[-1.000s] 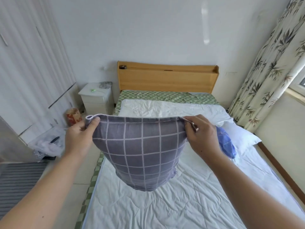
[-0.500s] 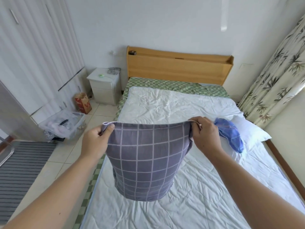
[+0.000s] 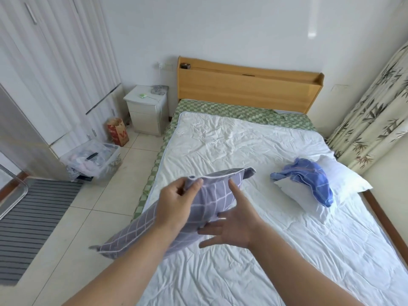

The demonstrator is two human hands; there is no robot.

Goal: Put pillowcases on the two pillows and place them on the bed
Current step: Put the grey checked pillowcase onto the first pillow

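Over the left edge of the bed, nearest the camera, the two hands carry the grey checked pillow, which lies tilted with its low corner hanging past the bed's edge above the floor and its high corner pointing up the mattress. The left hand pinches the pillow's top seam, thumb and fingers curled round the cloth. The right hand is spread flat, fingers straight, against the pillow's side. Farther along, near the bed's right edge, a white pillow lies with a crumpled blue pillowcase on it.
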